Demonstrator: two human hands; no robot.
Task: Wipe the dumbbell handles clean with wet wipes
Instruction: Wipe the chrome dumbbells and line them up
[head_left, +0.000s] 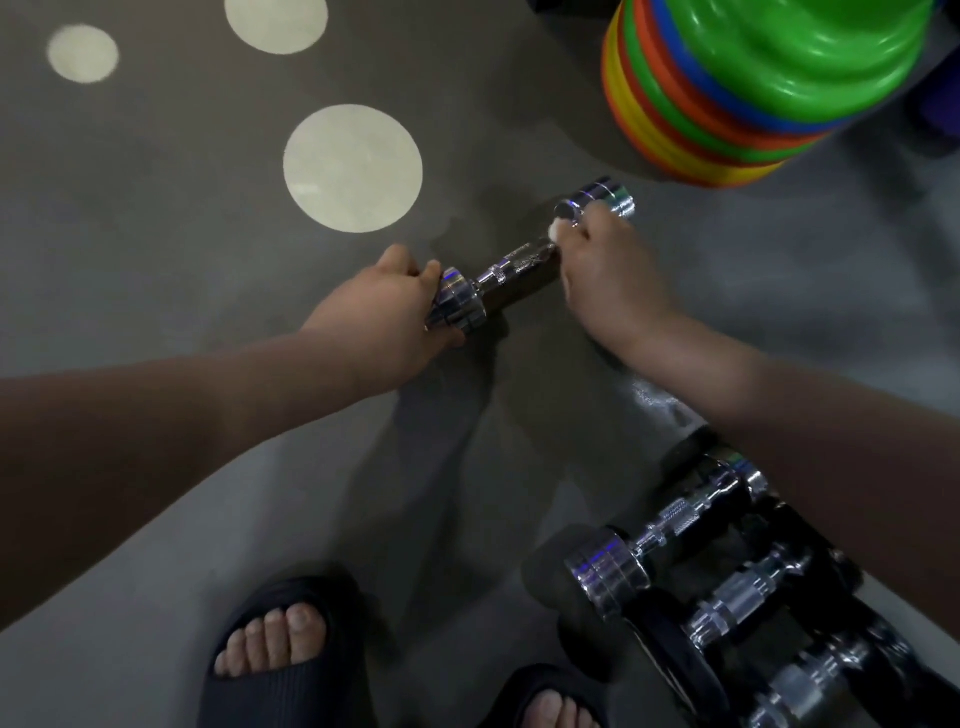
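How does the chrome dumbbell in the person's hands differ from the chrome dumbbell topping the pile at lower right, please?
The held chrome dumbbell has the left hand gripping one head and the right hand holding a white wipe at its handle; the pile's top chrome dumbbell is unheld. The held one is over grey floor; the other rests on more dumbbells. Both are shiny chrome.

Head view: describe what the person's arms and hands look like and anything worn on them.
The left hand and right hand are bare, with no gloves, watch or wristbands visible. No sleeve shows on either side up to the frame edge.
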